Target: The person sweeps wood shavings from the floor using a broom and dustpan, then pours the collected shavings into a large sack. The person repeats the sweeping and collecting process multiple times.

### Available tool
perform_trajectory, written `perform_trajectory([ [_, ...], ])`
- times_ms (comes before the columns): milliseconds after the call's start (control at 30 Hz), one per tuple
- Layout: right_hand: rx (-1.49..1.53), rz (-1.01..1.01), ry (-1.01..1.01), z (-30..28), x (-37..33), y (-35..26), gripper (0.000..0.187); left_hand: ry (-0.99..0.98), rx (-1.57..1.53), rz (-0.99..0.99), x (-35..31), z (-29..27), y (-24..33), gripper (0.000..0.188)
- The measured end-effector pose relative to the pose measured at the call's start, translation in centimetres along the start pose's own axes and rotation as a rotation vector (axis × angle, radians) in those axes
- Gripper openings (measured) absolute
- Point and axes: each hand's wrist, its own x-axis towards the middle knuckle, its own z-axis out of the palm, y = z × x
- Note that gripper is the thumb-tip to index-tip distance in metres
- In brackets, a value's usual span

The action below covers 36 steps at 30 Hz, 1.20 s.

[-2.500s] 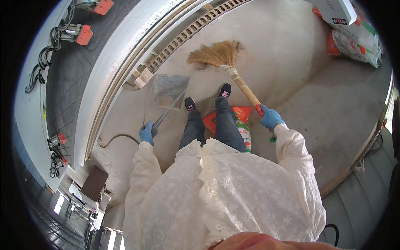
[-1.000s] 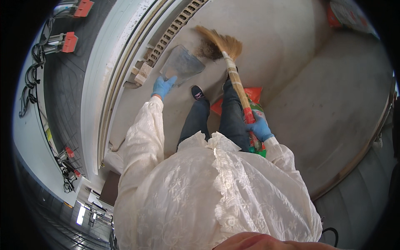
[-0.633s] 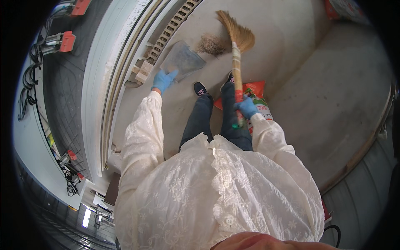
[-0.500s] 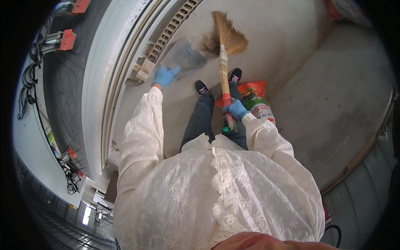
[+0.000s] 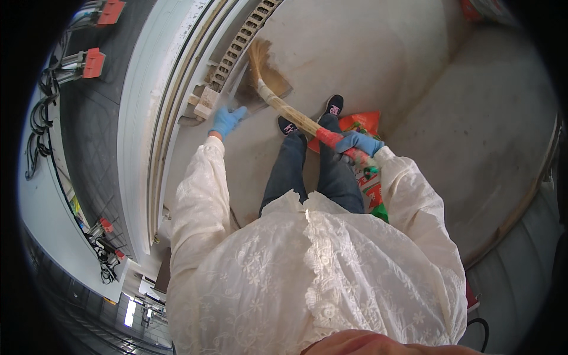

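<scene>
My right hand, in a blue glove, is closed round the red-wrapped upper handle of a straw broom. The broom slants up to the left, and its bristles lie over a translucent grey dustpan. My left hand, also gloved in blue, is at the dustpan's near left corner and grips it there, with the thumb pointing right. The exact hold is partly hidden. A brown patch shows at the dustpan; I cannot tell whether it is bristles or swept dirt.
A red and green printed bag lies by my right leg, partly behind it. My dark shoes stand on the concrete floor. Along the left run a perforated strip and white rails. Another bag is at the far right.
The broom head has swept left from beside the brown debris pile onto the dustpan, and the pile no longer shows on the floor. My right hand moved right and slightly up; my left shifted slightly left and down.
</scene>
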Motion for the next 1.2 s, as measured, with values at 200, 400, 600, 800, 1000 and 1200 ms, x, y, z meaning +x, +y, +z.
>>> perform_trajectory([
  [200, 0.234, -0.039, 0.034, -0.8, -3.9, 1.5, 0.034, 0.041, -0.047, 0.008, 0.2, -0.2, -0.7, 0.045],
  [400, -0.175, -0.054, 0.239, 4.5, -11.8, 0.0, 0.049, 0.098, -0.033, 0.064, -2.4, 0.4, -1.2, 0.047],
  [600, -0.510, -0.108, 0.375, 4.8, -12.1, 1.3, 0.070, 0.126, -0.042, 0.074, -5.0, 0.0, -2.9, 0.045],
  [800, -1.063, -0.182, 0.691, 1.7, -3.7, 1.7, 0.079, 0.147, -0.101, 0.031, -8.8, -0.1, -4.4, 0.044],
  [1000, -1.253, -0.342, 0.757, -1.1, 8.2, -2.8, 0.056, 0.168, -0.302, -0.109, -13.2, 0.4, -4.8, 0.040],
  [1200, -1.309, -0.159, 0.510, -2.1, 11.3, -2.7, 0.046, 0.211, -0.386, -0.177, -15.0, 0.4, -6.6, 0.034],
])
